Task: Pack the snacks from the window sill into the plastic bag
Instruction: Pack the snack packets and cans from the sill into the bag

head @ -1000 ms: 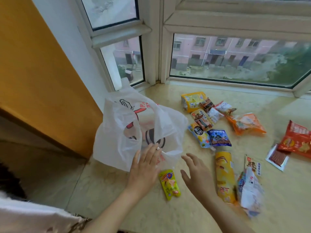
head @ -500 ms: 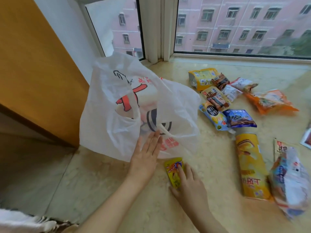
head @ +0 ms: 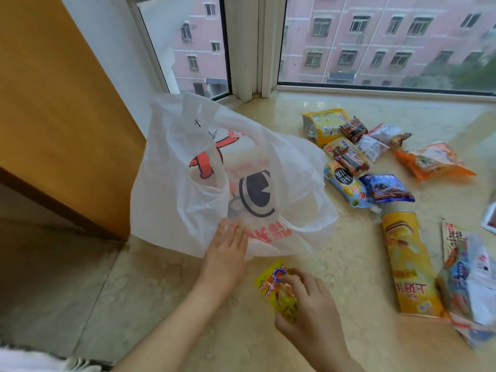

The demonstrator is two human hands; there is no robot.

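A white plastic bag [head: 188, 170] with red and black print stands puffed up on the marble window sill [head: 343, 253]. My left hand [head: 225, 256] lies flat on the bag's near edge, fingers stretched out. Just right of it, my right hand [head: 308, 310] curls its fingertips around a small yellow snack packet [head: 271, 280] lying on the sill. Several more snacks lie to the right: a yellow chips can [head: 408, 264], a blue packet [head: 386, 187], an orange pouch [head: 432, 162] and a yellow bag [head: 322, 122].
A tall orange-brown wooden panel [head: 61, 116] rises left of the bag. Window panes and a white frame post [head: 249, 44] close off the back. A pile of white and blue packets [head: 472, 285] lies at the right edge. A lower floor level drops away at bottom left.
My right hand came down onto the yellow packet and closed its fingers on it. The view moved closer and lower. My left hand stayed on the bag.
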